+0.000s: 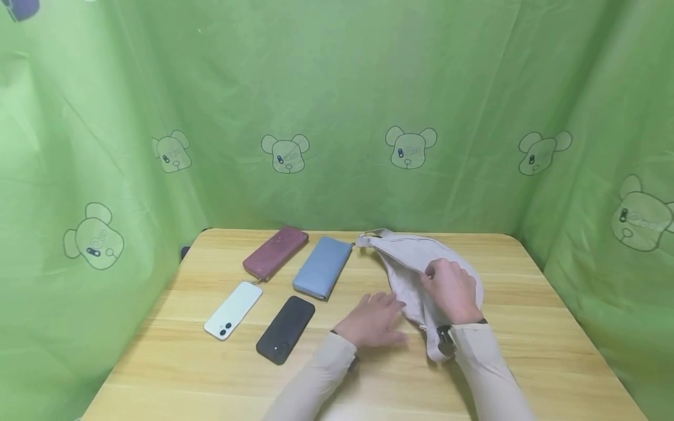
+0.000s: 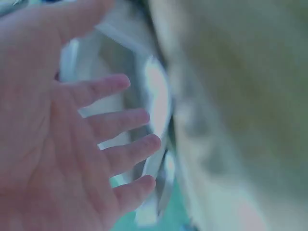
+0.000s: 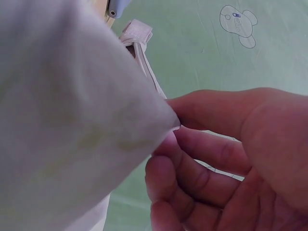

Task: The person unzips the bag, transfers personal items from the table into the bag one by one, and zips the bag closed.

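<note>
A pale grey-lilac fabric bag (image 1: 416, 251) lies on the right half of the table, its mouth gaping toward the left. My right hand (image 1: 454, 292) pinches the edge of the bag between thumb and fingers; the right wrist view shows this fold of cloth (image 3: 91, 120) up close. Beside the bag's near left edge is my left hand (image 1: 374, 320), its fingers spread. Seen from the left wrist, that palm (image 2: 53, 139) holds nothing, and the surroundings are blurred. Whether the left fingertips touch the cloth I cannot tell. The bag's inside is mostly hidden.
Left of the bag lie a blue wallet (image 1: 323, 268) and a maroon wallet (image 1: 275, 252). Nearer are a white phone (image 1: 233, 310) and a black phone (image 1: 286, 329). Green curtain (image 1: 337, 76) with bear prints encloses the wooden table (image 1: 174, 374) at the back and sides.
</note>
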`<state>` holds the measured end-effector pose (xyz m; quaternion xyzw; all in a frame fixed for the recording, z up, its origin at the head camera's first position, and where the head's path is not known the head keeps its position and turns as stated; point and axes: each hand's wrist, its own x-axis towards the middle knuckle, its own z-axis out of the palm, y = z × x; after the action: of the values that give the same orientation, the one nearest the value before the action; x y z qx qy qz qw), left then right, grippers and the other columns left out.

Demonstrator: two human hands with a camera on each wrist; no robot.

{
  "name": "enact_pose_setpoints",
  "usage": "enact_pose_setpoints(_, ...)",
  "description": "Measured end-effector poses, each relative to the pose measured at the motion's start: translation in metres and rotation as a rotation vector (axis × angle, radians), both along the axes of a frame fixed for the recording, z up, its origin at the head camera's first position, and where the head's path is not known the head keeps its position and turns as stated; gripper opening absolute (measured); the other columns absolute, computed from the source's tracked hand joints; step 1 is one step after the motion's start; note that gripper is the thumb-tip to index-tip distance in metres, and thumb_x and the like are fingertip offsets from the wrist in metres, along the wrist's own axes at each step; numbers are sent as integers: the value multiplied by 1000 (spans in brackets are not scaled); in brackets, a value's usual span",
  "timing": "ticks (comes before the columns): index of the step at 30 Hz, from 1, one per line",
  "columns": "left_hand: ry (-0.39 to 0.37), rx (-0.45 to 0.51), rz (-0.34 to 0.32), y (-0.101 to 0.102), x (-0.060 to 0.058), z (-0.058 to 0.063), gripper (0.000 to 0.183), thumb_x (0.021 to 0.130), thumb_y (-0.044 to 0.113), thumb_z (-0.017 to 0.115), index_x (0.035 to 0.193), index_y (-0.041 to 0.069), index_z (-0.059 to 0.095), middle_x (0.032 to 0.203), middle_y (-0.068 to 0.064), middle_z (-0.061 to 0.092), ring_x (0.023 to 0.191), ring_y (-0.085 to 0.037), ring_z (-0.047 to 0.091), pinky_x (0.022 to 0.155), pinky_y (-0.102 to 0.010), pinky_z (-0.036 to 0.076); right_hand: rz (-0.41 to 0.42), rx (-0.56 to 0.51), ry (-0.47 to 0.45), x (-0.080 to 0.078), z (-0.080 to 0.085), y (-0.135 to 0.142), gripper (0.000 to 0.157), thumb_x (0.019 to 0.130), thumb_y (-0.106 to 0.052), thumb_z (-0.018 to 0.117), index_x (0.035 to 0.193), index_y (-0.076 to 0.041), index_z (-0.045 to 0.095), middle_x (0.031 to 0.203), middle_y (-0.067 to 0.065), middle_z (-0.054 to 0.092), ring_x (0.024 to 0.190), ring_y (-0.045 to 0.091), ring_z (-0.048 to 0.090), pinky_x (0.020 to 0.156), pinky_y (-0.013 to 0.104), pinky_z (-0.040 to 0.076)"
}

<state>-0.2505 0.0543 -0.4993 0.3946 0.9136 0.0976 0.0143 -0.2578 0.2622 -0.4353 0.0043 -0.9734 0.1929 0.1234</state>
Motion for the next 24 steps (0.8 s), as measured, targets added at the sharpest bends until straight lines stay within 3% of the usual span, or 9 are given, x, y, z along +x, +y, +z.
enact_pose_setpoints(2,44,59,34,-9,-9,7,61,98,54,62,146,16,54,149,-6,58,135,-24,58,115,-43,48,-5,-5,6,0,-1,2,17,90,-21,68,89,-6,77,93,21,77,75,39,71,64,55,53)
enact_pose_setpoints(4,42,129,84,-22,-18,14,53,100,46,62,142,14,58,145,-6,62,130,-23,62,112,-40,51,-11,-7,9,0,-1,4,17,90,-21,68,89,-7,77,93,21,77,74,39,71,63,54,53)
enact_pose_setpoints(10,-85,427,332,-76,-38,33,46,101,35,65,137,7,62,140,-12,66,129,-29,64,109,-46,52,2,-15,0,0,1,3,17,92,-21,68,89,-6,77,92,20,77,73,37,69,63,54,53)
enact_pose_setpoints(14,-49,675,516,-103,-49,34,37,99,28,67,129,7,68,129,-14,71,117,-32,68,100,-51,56,2,-9,-2,0,1,2,18,92,-21,68,90,-5,77,92,21,77,73,36,69,64,54,53)
enact_pose_setpoints(17,-6,808,627,-113,-56,29,34,96,26,69,125,7,70,124,-13,72,112,-34,69,94,-51,57,1,-6,-7,0,1,3,19,91,-21,68,91,-5,77,93,21,77,73,37,69,64,55,53)
enact_pose_setpoints(19,1,843,689,-117,-60,26,37,95,25,71,127,6,68,125,-14,71,112,-35,67,93,-52,56,3,-9,-8,0,2,3,19,91,-21,68,91,-5,77,94,22,77,73,37,69,64,55,52)
enact_pose_setpoints(24,-39,704,803,-125,-63,15,56,95,30,70,140,0,57,133,-21,64,121,-41,62,100,-56,54,4,-13,-9,0,2,3,18,91,-21,67,89,-6,76,92,21,77,72,36,69,62,52,52)
